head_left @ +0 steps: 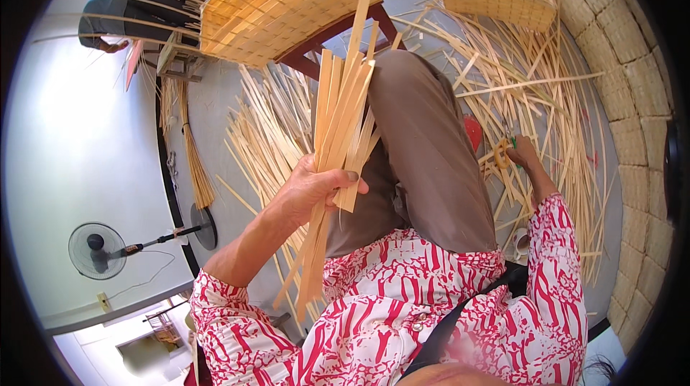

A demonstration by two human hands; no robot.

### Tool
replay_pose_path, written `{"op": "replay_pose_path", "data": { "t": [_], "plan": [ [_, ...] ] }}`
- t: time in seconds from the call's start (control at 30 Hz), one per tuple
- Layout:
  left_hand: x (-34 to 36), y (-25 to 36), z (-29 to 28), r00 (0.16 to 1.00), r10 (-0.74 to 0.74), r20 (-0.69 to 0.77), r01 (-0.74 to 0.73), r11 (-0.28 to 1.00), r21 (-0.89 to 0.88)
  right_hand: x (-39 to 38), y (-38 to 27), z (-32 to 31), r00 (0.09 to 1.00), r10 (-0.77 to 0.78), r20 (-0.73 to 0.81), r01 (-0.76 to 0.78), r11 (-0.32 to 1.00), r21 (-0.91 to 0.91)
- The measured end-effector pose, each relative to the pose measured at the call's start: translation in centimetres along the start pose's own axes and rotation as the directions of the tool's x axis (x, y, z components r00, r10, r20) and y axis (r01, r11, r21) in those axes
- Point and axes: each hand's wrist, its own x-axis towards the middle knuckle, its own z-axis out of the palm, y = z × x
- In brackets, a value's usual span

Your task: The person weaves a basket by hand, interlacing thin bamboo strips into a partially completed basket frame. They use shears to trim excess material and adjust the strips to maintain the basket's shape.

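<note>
While the left hand (323,183) clamps forward-pointing, flat tan wooden strips (336,116) left of the brown-trousered knee (406,77), the right hand (525,153) grips yellow-handled scissors (498,154) to its right.

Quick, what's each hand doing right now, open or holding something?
Left hand: closed around a bundle of flat pale strips.
Right hand: at yellow-and-green handles, apparently scissors; whether closed can't be told.

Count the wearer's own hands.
2: left hand gripping pale strips, left of the right thigh; right hand with the scissors, over the strip pile at right. None hidden.
</note>
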Motion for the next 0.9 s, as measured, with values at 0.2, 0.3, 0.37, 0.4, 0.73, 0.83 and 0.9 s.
{"op": "replay_pose_path", "data": {
  "t": [0.2, 0.3, 0.37, 0.4, 0.73, 0.83, 0.9],
  "plan": [
    [-3.7, -1.8, -6.5, 0.982, 0.181, -0.045, -0.175, 0.978, 0.115, -0.6, -1.9, -3.4, 0.991, -0.060, -0.120, 0.082, 0.978, 0.194],
    [-8.1, -2.9, -10.4, 0.962, 0.264, -0.071, -0.257, 0.961, 0.102, -3.1, -5.4, -7.7, 0.971, -0.103, -0.215, 0.176, 0.919, 0.352],
    [-10.4, -3.2, -12.1, 0.954, 0.299, -0.035, -0.295, 0.952, 0.080, -5.1, -8.3, -10.8, 0.934, -0.107, -0.339, 0.281, 0.807, 0.519],
    [-11.7, -3.3, -12.7, 0.958, 0.286, -0.004, -0.285, 0.956, 0.072, -6.6, -10.2, -12.3, 0.918, -0.101, -0.385, 0.330, 0.734, 0.594],
    [-4.4, -9.0, -9.6, 0.872, 0.103, 0.478, -0.119, 0.993, 0.004, -23.1, -34.2, -17.4, 0.272, -0.946, -0.176, 0.811, 0.324, -0.488],
    [-3.6, -10.7, -9.1, 0.845, 0.018, 0.535, -0.060, 0.996, 0.062, -22.8, -34.4, -15.7, 0.331, -0.942, 0.057, 0.820, 0.256, -0.512],
    [-4.1, -10.7, -8.3, 0.837, -0.017, 0.546, -0.047, 0.994, 0.103, -22.8, -34.5, -14.5, 0.328, -0.924, 0.198, 0.868, 0.212, -0.450]
  ]
}}
